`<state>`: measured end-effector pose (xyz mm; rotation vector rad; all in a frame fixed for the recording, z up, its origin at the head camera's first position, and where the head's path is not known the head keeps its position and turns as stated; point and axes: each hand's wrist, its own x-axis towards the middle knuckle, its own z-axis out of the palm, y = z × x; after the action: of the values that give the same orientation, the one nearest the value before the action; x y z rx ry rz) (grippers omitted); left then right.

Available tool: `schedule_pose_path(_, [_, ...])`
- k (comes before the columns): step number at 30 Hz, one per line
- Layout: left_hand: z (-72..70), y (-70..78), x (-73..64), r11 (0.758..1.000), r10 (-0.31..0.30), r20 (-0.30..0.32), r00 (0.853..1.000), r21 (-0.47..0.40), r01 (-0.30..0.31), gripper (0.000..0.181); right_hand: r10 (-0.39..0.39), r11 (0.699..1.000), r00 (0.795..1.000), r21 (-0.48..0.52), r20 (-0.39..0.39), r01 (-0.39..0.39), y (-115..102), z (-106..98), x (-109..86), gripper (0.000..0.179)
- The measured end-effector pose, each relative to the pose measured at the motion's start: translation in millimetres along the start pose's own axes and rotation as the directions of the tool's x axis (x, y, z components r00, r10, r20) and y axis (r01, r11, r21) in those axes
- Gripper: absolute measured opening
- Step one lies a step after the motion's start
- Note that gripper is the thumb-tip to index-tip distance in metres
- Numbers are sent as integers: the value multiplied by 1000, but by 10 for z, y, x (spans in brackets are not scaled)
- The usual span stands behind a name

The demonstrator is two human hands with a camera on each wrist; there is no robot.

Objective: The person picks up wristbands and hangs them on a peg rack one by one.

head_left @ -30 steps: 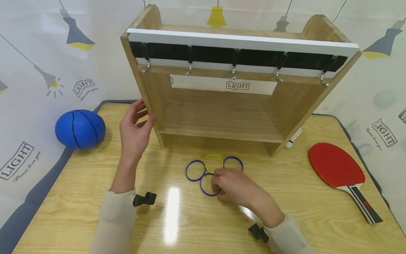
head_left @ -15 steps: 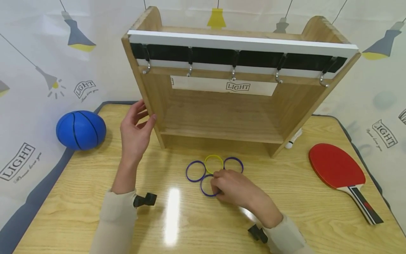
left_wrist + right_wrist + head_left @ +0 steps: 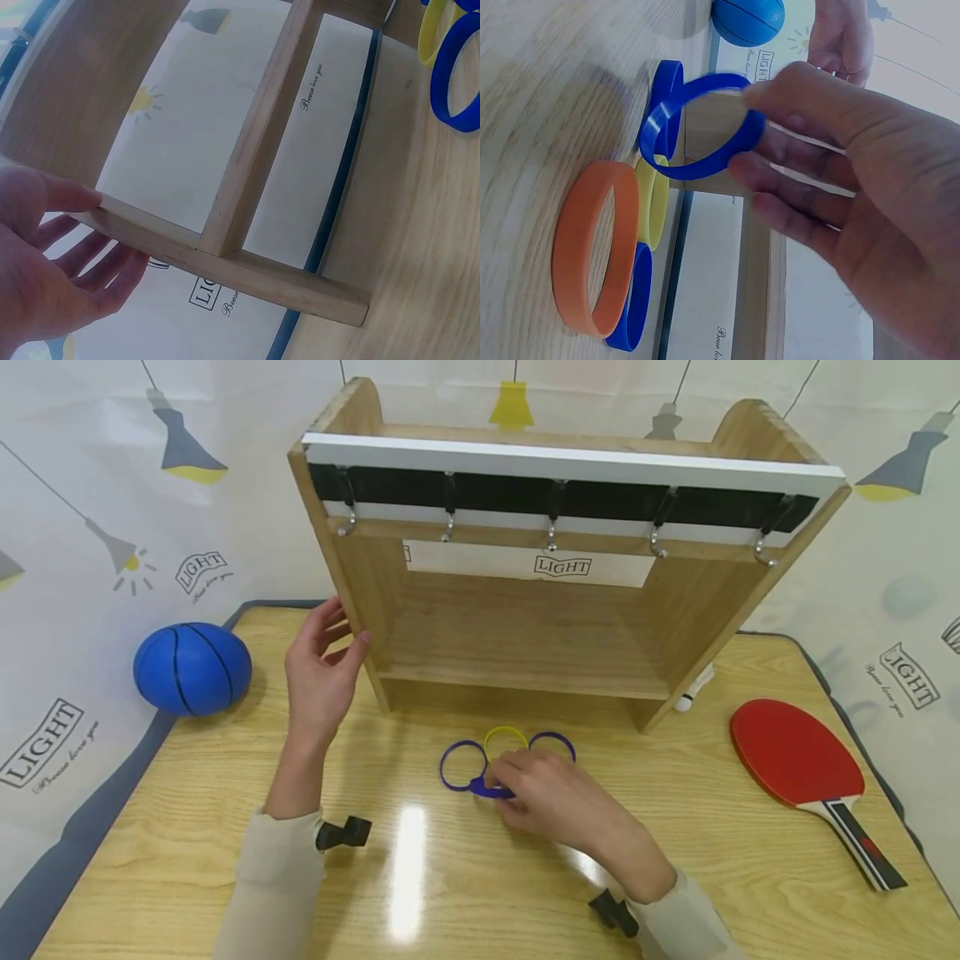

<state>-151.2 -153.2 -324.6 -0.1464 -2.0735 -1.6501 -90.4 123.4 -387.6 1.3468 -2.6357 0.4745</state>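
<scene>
My left hand (image 3: pixel 322 685) grips the left side panel of a wooden rack (image 3: pixel 517 635), thumb on the front edge and fingers behind. The left wrist view shows the same hold on the panel edge (image 3: pixel 165 240). My right hand (image 3: pixel 555 797) pinches a blue wristband (image 3: pixel 699 169) between thumb and fingers, tilted up over the table. Close to it lie a yellow wristband (image 3: pixel 646 202), an orange wristband (image 3: pixel 581 232) and two more blue wristbands, one on the left (image 3: pixel 442 768) and one on the right (image 3: pixel 553 735). In the head view my right hand hides the orange one.
Several metal hooks (image 3: pixel 552 535) line the rack's front bar. A blue ball (image 3: pixel 192 668) is at the left. A red table tennis paddle (image 3: pixel 795 752) lies at the right, and a white shuttlecock (image 3: pixel 693 689) shows beside the rack's right leg.
My right hand has lifted the near edge of the front blue wristband, which lay flat before, and moved slightly up. My left hand stays on the rack.
</scene>
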Motion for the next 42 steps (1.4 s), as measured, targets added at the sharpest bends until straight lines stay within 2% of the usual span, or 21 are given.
schedule_pose_path(2, [3,22,-4,1000,1,2,1000,2,-1,44,-10,1000,999,-9,-45,10,-2,-6,5,18])
schedule_pose_path(4, [4,-27,11,1000,1,2,1000,3,-1,44,-15,1000,998,-9,-68,14,-5,-12,8,17])
schedule_pose_path(10, [-9,-261,59,1000,6,0,1000,-4,-6,46,-37,999,996,-26,-76,35,-4,-21,9,11])
schedule_pose_path(16, [-18,-309,67,1000,9,4,1000,-10,-9,46,-79,996,991,-48,-104,74,7,-13,7,14])
schedule_pose_path(22, [-13,-260,56,1000,0,-2,1000,1,0,46,-79,996,992,-59,-103,73,23,1,1,18])
schedule_pose_path(29, [1,22,-7,1000,-10,2,1000,18,10,45,-70,995,993,-75,-91,63,40,9,4,15])
schedule_pose_path(32, [-2,38,-13,1000,-16,2,1000,24,16,45,-68,996,993,-66,-95,62,45,14,6,15])
schedule_pose_path(39, [-14,-254,50,1000,0,2,1000,1,0,46,-72,997,992,-43,-103,68,49,-1,20,14])
schedule_pose_path(42, [-21,-317,68,1000,11,3,1000,-6,-11,45,-76,997,991,-31,-107,73,44,-13,27,12])
